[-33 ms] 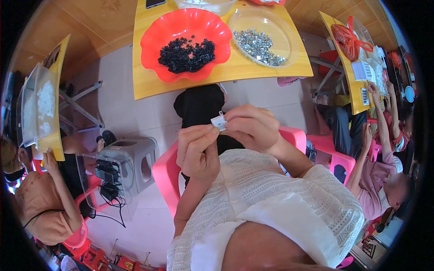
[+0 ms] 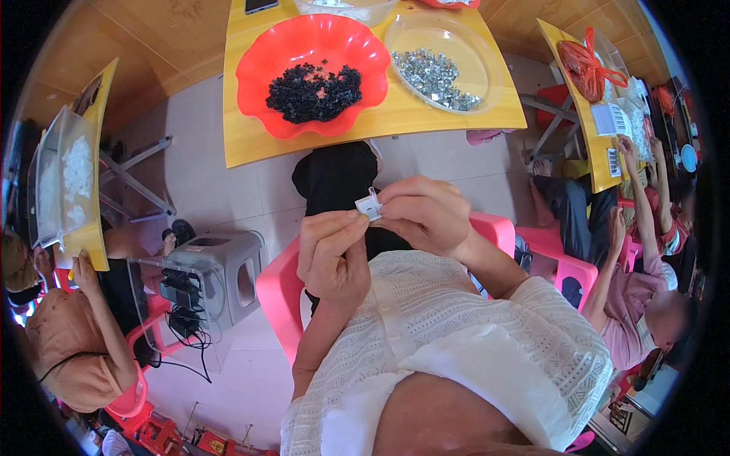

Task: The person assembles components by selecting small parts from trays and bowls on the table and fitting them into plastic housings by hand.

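Note:
A small white plastic piece (image 2: 369, 205) with a dark slot and a thin upright loop is held up over my lap. My left hand (image 2: 332, 254) pinches its near left edge between thumb and fingertips. From the other side, my right hand (image 2: 427, 213) grips it with thumb and bent forefinger, hiding part of its right end. Beyond my knees, a red wavy-rimmed bowl (image 2: 255, 57) on the yellow table holds a heap of small black parts (image 2: 313, 93). Beside it, a see-through round tray (image 2: 475, 57) carries many small shiny metal pieces (image 2: 437, 78).
The yellow table's (image 2: 304, 148) near edge lies just past my knees. Farther back are a phone (image 2: 261, 6) and a see-through bowl (image 2: 346, 11) of white parts. A grey stool (image 2: 232, 266) stands to my left. People sit working at side tables left and right.

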`<state>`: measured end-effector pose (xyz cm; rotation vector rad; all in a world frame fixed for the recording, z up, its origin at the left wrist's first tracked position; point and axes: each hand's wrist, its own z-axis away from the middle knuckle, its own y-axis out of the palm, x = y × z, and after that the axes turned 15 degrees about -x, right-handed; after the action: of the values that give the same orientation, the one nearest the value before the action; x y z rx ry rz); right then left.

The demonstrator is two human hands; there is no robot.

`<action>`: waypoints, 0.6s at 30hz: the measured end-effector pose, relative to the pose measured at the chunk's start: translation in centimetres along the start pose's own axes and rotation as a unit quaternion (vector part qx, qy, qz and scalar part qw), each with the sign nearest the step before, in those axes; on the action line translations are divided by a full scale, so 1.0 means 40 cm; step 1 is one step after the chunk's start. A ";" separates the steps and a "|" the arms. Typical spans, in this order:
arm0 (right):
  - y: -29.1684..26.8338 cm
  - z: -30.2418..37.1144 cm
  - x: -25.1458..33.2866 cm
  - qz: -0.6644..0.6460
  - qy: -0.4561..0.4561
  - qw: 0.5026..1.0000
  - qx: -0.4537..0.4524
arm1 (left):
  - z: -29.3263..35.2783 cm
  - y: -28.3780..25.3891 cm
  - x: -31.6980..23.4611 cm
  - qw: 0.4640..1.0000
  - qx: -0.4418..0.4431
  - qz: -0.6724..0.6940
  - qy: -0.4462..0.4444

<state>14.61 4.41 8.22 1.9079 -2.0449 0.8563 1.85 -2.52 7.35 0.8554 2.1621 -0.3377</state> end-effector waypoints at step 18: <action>0.028 -0.012 0.019 -0.048 0.109 0.991 -0.057 | 0.010 0.000 0.009 0.997 -0.015 0.026 -0.066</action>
<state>13.34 4.01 8.71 1.7533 -1.8185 0.8635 1.89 -2.55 6.83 0.8457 2.0145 -0.3254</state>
